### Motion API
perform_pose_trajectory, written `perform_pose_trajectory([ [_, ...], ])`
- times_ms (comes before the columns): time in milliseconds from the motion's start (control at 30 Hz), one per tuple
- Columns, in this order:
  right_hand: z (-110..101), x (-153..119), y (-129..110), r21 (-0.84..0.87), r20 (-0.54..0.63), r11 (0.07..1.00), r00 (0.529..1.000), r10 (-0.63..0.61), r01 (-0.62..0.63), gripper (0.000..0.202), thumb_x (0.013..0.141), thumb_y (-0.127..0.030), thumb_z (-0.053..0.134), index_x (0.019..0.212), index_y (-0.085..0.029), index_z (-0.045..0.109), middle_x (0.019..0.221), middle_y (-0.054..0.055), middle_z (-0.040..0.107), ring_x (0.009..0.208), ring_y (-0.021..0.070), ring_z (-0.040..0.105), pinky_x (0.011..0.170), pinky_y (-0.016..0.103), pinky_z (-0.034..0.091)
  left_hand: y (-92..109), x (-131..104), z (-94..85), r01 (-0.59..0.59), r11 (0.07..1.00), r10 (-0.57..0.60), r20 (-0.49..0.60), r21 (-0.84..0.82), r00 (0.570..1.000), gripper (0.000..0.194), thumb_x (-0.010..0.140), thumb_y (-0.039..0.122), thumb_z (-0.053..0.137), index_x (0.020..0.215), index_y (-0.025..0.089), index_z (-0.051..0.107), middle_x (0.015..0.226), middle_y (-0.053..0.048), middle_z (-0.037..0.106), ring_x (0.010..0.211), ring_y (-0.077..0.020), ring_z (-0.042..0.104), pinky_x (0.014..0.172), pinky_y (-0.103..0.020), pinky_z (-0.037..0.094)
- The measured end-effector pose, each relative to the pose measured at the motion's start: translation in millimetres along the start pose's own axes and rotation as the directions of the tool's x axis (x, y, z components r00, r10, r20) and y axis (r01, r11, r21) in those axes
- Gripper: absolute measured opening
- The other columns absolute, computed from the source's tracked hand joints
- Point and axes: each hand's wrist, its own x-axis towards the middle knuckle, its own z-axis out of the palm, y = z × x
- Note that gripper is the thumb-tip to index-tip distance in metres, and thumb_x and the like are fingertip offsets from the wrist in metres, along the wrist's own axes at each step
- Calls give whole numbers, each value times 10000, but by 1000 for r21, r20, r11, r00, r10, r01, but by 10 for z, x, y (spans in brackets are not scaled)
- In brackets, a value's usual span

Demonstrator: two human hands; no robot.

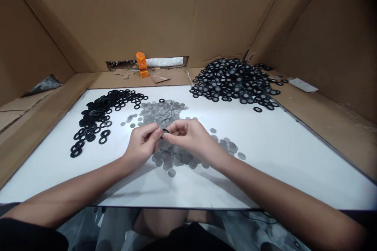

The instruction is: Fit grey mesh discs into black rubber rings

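Note:
Over the middle of the white board, my left hand (143, 141) and my right hand (190, 136) meet, both pinching one black rubber ring (165, 130) between thumbs and fingers. Most of the ring is hidden by the fingertips, and whether a disc sits inside it I cannot tell. Beneath and behind my hands spreads a pile of thin grey mesh-like discs (160, 113), with several strays to the sides. On the left lies a heap of loose black rings (94, 113). At the back right rises a big mound of black rings with grey centres (232, 80).
Cardboard walls (165, 11) enclose the white board (282, 160) at the back and sides. An orange box (141, 62) stands by a slot in the back wall. A white paper slip (303, 84) lies at the right. One black ring (161, 100) rests behind the discs.

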Motion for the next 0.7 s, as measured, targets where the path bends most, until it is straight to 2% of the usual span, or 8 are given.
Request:
perform_pose_trajectory([
  [67,79,-23,-12,140,-25,990,1000,18,-14,156,690,-283,767,703,-173,657,654,-15,623,596,109,556,558,237,417,-13,-37,49,-15,1000,13,-108,-21,994,452,929,446,461,560,198,379,463,26,429,454,-111,415,477,-252,326],
  [167,198,-70,0,413,-24,910,998,49,-35,199,662,-284,801,765,-179,668,731,-16,652,674,112,607,677,250,486,-32,-95,118,-34,997,15,-234,-76,972,439,922,477,465,592,201,375,521,22,405,487,-116,383,480,-259,313],
  [233,245,-97,22,534,-9,844,998,66,-51,194,676,-299,797,773,-181,677,738,-16,652,682,110,618,730,262,505,-42,-118,134,-36,990,6,-223,-134,975,423,925,471,461,610,202,377,536,26,393,489,-114,373,476,-256,309],
  [300,254,-112,48,579,15,813,997,74,-69,189,701,-320,781,779,-177,686,737,-8,653,682,114,622,752,275,510,-49,-115,107,-34,985,11,-133,-171,991,414,932,448,453,609,201,377,527,29,389,479,-111,377,472,-254,308],
  [433,200,-101,97,448,19,890,996,84,-84,236,729,-382,753,740,-156,684,691,4,635,652,114,588,677,262,474,-34,-20,-32,-4,988,18,88,-154,996,385,919,455,446,634,197,422,538,21,437,493,-120,425,473,-254,332],
  [600,146,-69,98,251,-74,968,996,43,-23,233,740,-380,727,672,-168,660,663,1,611,628,117,544,599,249,423,-6,95,-113,-4,998,14,153,-67,988,384,904,490,480,668,194,414,526,41,443,476,-98,412,465,-230,320],
  [700,135,-63,78,164,-121,986,993,11,9,199,746,-351,716,670,-174,664,666,-2,609,629,123,534,591,253,412,-42,84,-92,46,986,-20,166,-157,986,387,901,502,492,676,198,409,486,55,429,437,-91,402,445,-224,307],
])
